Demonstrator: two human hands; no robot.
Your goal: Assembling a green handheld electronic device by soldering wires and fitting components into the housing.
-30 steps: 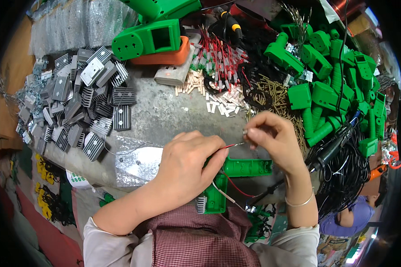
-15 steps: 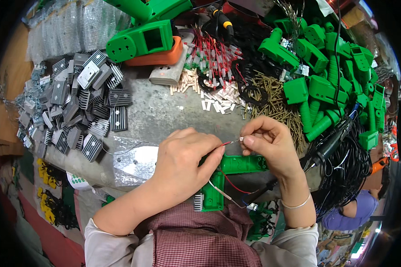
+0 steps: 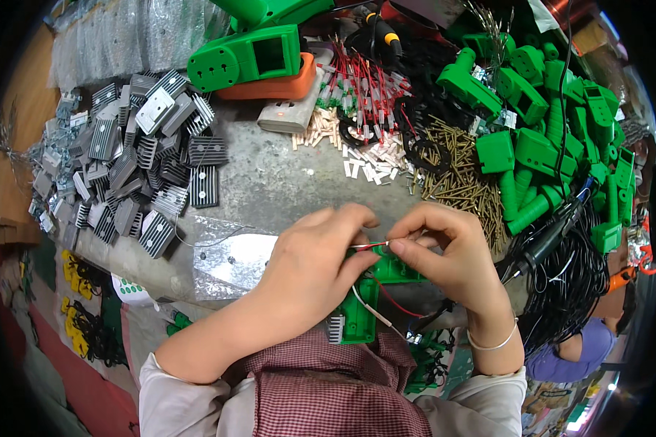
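My left hand and my right hand meet over the near edge of the grey worktop. Between their fingertips they pinch a thin red and white wire. Under the hands lies a green plastic housing with red and white leads trailing from it and a small grey finned part at its near end. My right wrist wears a thin bracelet.
A heap of grey finned heat sinks fills the left. Green plastic housings pile up at the right, brass screws and red wires behind the hands. Black cables hang at the right. A clear plastic bag lies left of the hands.
Both hands have shifted slightly toward me and closer together, still pinching the thin wire over the green housing.
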